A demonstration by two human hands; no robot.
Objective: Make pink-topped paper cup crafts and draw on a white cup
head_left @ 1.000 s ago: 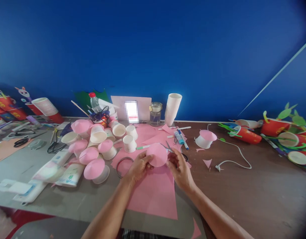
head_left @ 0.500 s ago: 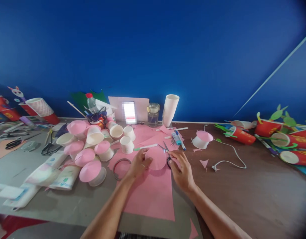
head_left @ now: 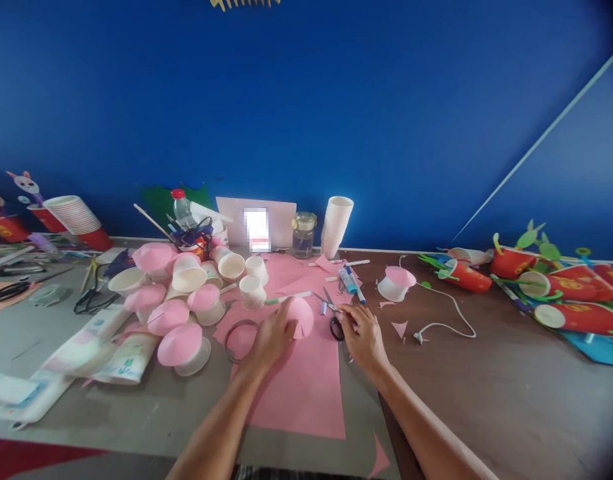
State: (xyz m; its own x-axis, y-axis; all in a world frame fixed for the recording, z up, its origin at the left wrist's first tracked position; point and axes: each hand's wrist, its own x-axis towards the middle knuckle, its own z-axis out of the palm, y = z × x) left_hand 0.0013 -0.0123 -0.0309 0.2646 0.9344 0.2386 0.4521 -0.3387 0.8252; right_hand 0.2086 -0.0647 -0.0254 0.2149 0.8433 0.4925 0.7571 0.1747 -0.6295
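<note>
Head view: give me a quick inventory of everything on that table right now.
pink paper circle: one, pink, under left fingers
scissors: one, black-handled, at right hand
pink paper sheet: one, table front centre
tape ring: one, dark, left of sheet
pink-topped cups: several, white, left cluster
cup stack: one, white, by wall
glass jar: one, clear
red cups: several, far right
white cable: one
left hand: on circle
right hand: on scissors

My left hand (head_left: 272, 335) rests on a pink paper cone (head_left: 300, 316), pressing it onto the pink sheet (head_left: 296, 380) on the counter (head_left: 511, 387). My right hand (head_left: 362, 333) lies on the scissors (head_left: 332, 315), fingers at the black handles. A tape ring (head_left: 238, 332) sits just left. Pink-topped cups (head_left: 179, 303) cluster farther left.
</note>
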